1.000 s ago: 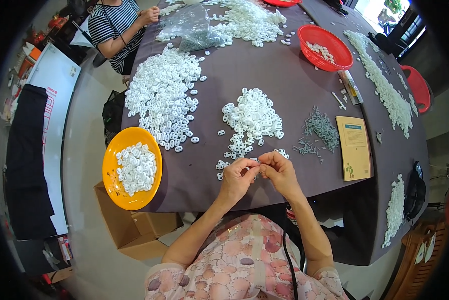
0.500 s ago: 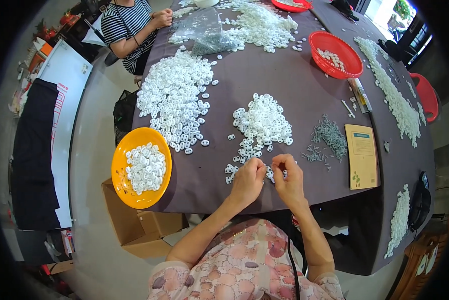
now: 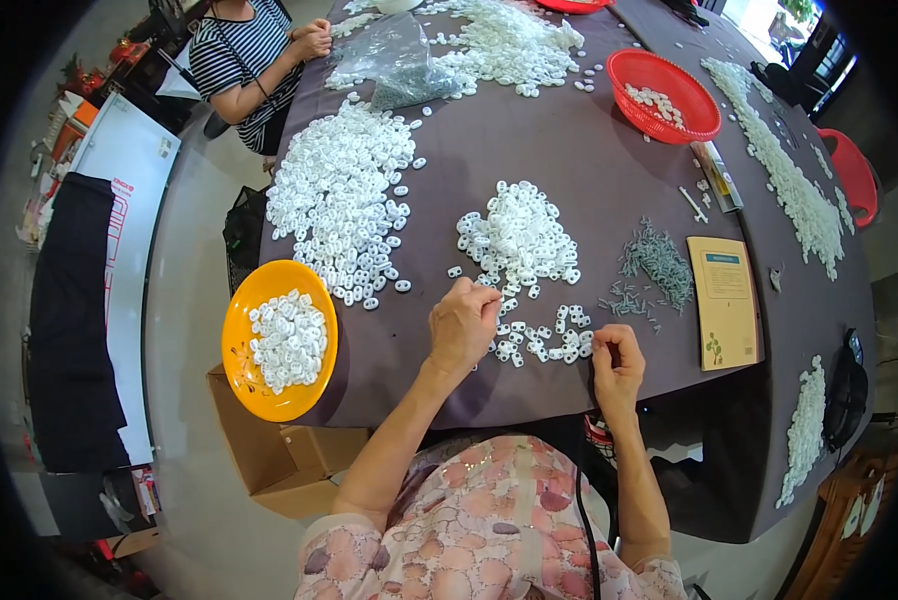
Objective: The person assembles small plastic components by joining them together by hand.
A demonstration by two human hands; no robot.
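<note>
My left hand [image 3: 461, 328] is over the table with its fingers pinched together beside the near edge of a pile of white oval two-hole plastic pieces [image 3: 522, 232]. Closed fingers also mark my right hand [image 3: 617, 372], low at the right end of a loose group of these pieces [image 3: 537, 343]. Whatever either hand may hold is hidden or too small to name. A heap of small grey pins [image 3: 656, 265] lies beyond my right hand. To the left, an orange bowl [image 3: 237, 352] at the table's edge contains more white pieces.
A larger white heap [image 3: 344, 195] spreads behind the bowl. At the right lie a tan booklet [image 3: 724, 303] and a narrow box [image 3: 716, 177]. A red basket [image 3: 709, 118] and a clear bag [image 3: 409, 85] stand farther back. Another person [image 3: 244, 75] is at the far left.
My hands have moved apart: the left went left and farther from me, the right went right and slightly nearer. The loose pieces between them now show. The whole view has shifted slightly.
</note>
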